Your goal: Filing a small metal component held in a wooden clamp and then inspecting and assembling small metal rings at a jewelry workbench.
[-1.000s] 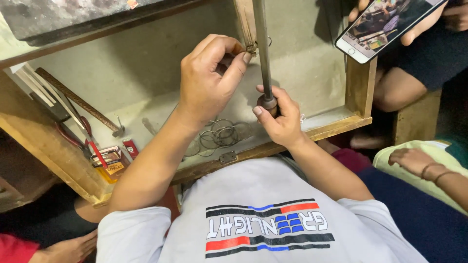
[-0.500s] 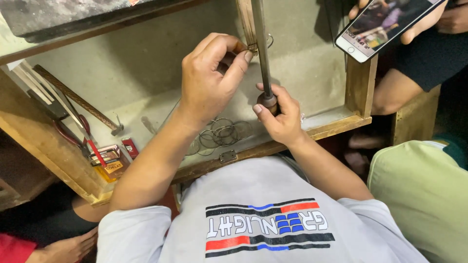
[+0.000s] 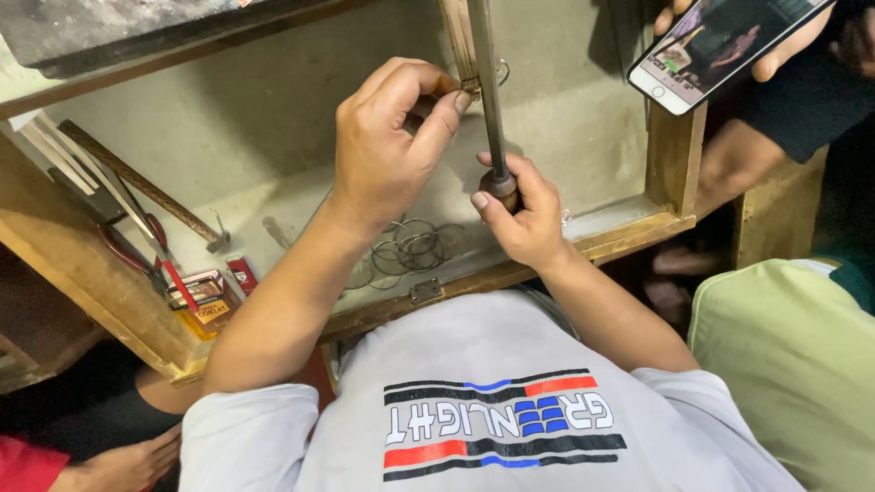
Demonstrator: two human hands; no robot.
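Left hand (image 3: 387, 150) pinched on a small metal piece (image 3: 471, 84) against the wooden peg (image 3: 456, 36); right hand (image 3: 515, 214) clamped around the handle of a long metal file (image 3: 486, 91), just beside it. Below both hands, thin wire rings (image 3: 410, 251) lie on the grey floor of a wooden workbench tray (image 3: 273, 137). Beyond the right hand, another person's hand holds a phone (image 3: 720, 46).

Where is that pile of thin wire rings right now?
In the head view, the wire rings lie on the floor of the wooden tray, near its front edge, just below the left hand and left of the right hand.
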